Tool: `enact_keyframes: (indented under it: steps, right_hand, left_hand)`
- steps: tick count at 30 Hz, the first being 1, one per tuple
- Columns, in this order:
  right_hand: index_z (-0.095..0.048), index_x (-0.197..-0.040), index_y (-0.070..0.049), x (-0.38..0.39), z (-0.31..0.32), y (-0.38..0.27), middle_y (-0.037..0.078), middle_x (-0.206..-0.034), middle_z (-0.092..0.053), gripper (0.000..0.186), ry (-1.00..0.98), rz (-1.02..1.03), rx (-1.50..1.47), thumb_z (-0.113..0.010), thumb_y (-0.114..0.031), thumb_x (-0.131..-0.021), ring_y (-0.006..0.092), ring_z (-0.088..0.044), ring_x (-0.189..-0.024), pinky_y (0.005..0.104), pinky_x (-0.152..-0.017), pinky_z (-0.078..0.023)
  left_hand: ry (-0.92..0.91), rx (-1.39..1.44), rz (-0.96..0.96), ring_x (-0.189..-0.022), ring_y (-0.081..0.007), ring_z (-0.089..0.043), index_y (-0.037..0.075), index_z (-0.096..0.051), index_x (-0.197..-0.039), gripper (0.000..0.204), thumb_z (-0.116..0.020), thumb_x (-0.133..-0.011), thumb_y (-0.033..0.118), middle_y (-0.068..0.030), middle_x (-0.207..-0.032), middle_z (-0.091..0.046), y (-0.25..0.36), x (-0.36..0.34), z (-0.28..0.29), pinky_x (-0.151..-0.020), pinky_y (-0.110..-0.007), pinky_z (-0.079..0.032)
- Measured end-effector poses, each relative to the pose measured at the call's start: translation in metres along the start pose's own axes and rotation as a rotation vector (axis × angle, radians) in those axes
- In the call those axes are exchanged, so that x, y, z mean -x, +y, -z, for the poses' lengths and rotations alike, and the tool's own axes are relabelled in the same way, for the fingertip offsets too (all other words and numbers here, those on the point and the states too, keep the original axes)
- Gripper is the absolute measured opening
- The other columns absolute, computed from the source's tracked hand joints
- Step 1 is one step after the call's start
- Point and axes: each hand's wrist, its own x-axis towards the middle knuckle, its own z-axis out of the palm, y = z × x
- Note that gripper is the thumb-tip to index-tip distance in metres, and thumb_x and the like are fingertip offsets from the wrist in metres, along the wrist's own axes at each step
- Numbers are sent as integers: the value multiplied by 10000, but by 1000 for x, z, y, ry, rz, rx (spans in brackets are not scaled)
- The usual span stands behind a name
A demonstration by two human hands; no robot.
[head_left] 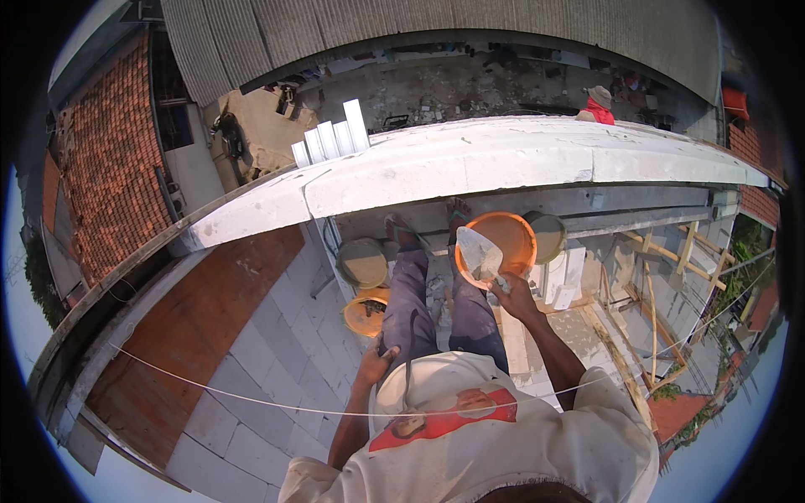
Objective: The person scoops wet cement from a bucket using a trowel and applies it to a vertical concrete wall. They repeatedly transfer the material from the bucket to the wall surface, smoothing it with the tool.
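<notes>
My right hand [513, 295] is closed around the handle of a trowel [480, 254] with a broad, whitish, mortar-smeared blade. The blade lies over the mouth of an orange bucket [513, 233], which stands by my right leg. Whatever is at the bottom of the bucket is partly hidden by the blade. My left hand [377, 362] hangs against my left thigh, fingers loosely bent, with nothing visible in it. Ahead of my feet runs a wall of white blocks [528, 166].
Left of my legs stand a grey bucket [362, 262] and a smaller orange tub [366, 312]. Another dark bucket [547, 236] and white block pieces [567, 275] are at right. White metal profiles [333, 138] lean over the wall. A string [251, 402] crosses near me. Beyond, a person [597, 106] wears a hat.
</notes>
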Motion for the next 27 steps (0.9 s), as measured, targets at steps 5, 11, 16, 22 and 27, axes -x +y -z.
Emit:
enact_keyframes:
  steps: [5,11,16,22,27]
  right_hand:
    - [-697,-1187,45,4,11,11,256,-1149,-714,469,22,-39,-3,-760,-341,-927,401,-693,-1096,441,-954,-535]
    - [-715,-1147,3,-1,4,24,235,-1093,-721,411,-49,-97,-41,-753,-344,-931,393,-700,-1038,451,-901,-543]
    - [-699,-1203,-17,3,-2,28,220,-1145,-715,450,-20,-114,37,-746,-374,-934,378,-694,-1081,450,-952,-533]
    - [-656,-1258,35,-13,-19,71,251,-1188,-693,488,-17,-51,103,-721,-324,-933,397,-663,-1145,451,-990,-522]
    - [-650,-1299,-43,-30,-31,86,189,-1257,-684,466,4,-155,241,-672,-340,-941,373,-649,-1187,466,-1023,-518]
  left_hand:
    - [21,-156,-3,-1420,-379,-492,-56,-394,-1547,829,-753,-919,350,-302,-1510,-499,4,-4,1,-1189,-400,-373]
    - [43,-139,-107,-1401,-378,-513,-50,-440,-1523,780,-775,-903,285,-295,-1499,-511,-11,-10,9,-1177,-402,-390]
    - [29,-229,-151,-1353,-377,-551,67,-501,-1524,682,-756,-916,241,-274,-1457,-551,6,-5,28,-1147,-401,-417]
    - [-44,-370,-255,-1317,-375,-574,135,-531,-1516,604,-709,-943,196,-249,-1417,-578,-10,-37,51,-1112,-410,-446]
    - [-124,-459,-256,-1268,-374,-604,50,-584,-1432,489,-642,-957,147,-243,-1376,-603,-45,-77,83,-1058,-426,-478]
